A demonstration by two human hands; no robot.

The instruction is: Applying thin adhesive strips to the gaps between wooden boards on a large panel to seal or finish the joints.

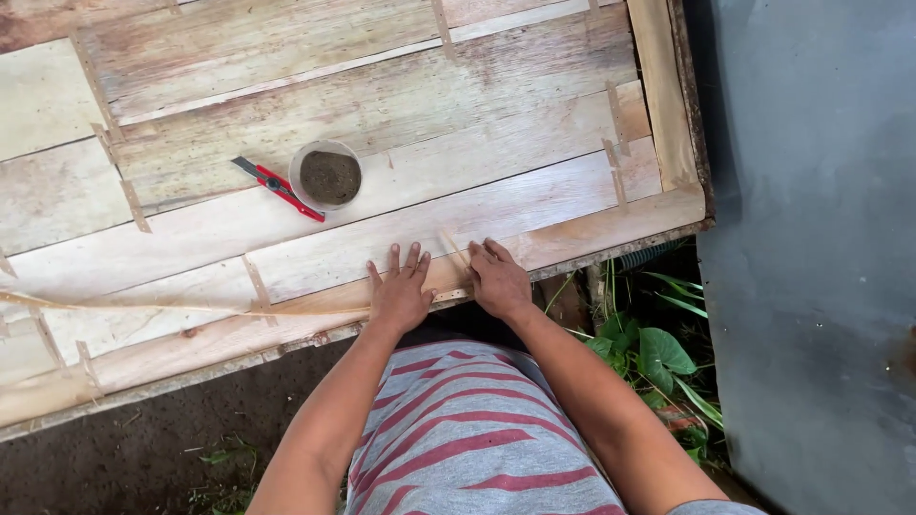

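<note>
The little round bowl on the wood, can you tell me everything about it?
The bowl is small, round and pale, with a thin rim. It stands upright on the light wooden boards, up and to the left of both hands, which do not touch it. It is filled nearly to the top with something dark brown and grainy. A red utility knife lies right beside its left edge.

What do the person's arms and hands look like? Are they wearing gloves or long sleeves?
No gloves and no long sleeves. Both arms are bare all the way down from the bottom of the picture, and the left hand and right hand are bare too. No watch, bracelet or ring shows. Between the arms you can see a grey shirt with red stripes.
</note>
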